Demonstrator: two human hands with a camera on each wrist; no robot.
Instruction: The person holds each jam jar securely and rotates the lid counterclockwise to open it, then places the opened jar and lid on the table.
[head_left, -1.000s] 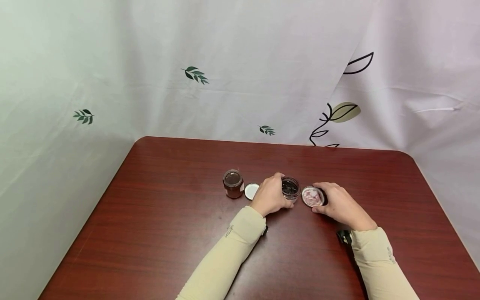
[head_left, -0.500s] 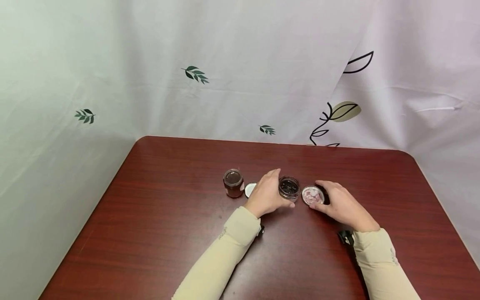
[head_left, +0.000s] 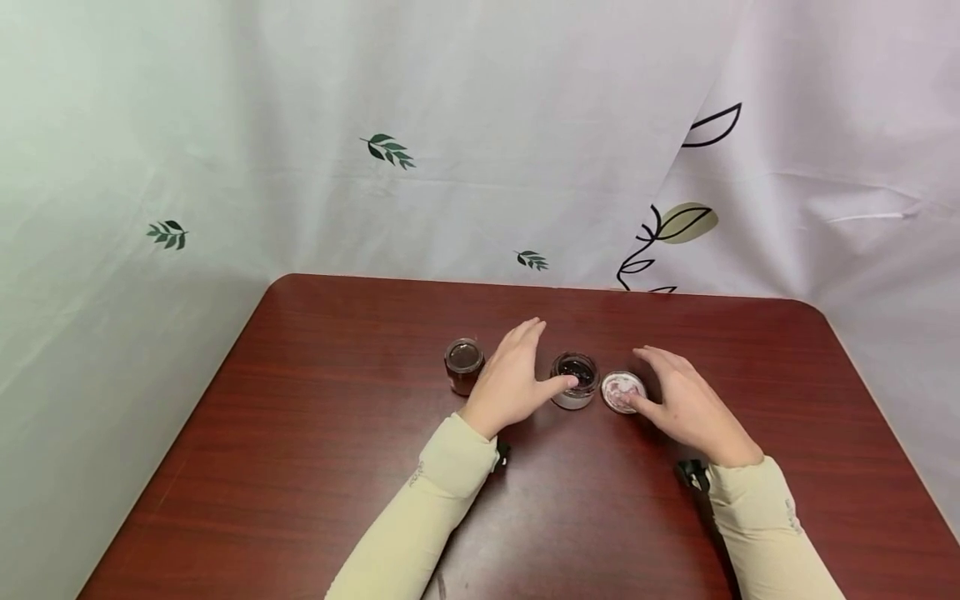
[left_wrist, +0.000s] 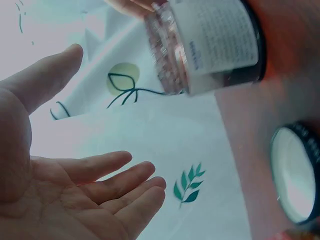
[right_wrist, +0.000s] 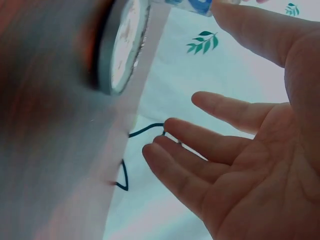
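Observation:
An uncapped glass jar (head_left: 573, 398) with dark contents stands on the table, a pale label on its side (left_wrist: 220, 37). My left hand (head_left: 512, 383) is spread just left of it, thumb overlapping its rim in the head view; the left wrist view shows the palm holding nothing. Right of the jar lies a lid (head_left: 619, 392) with its smeared, pinkish-white inside up. My right hand (head_left: 693, 408) hovers by that lid, fingers extended and apart from it in the right wrist view (right_wrist: 122, 47).
A second jar (head_left: 463, 358) of dark contents stands left of my left hand. A white-lined, dark-rimmed lid (left_wrist: 295, 175) lies on the table, hidden behind the left hand in the head view. The reddish-brown table (head_left: 322, 400) meets a leaf-patterned curtain (head_left: 450, 208) at the back.
My left hand has let go of the open jar and moved left, covering the white lid. My right hand has released the smeared lid, its fingers spreading and lifting off.

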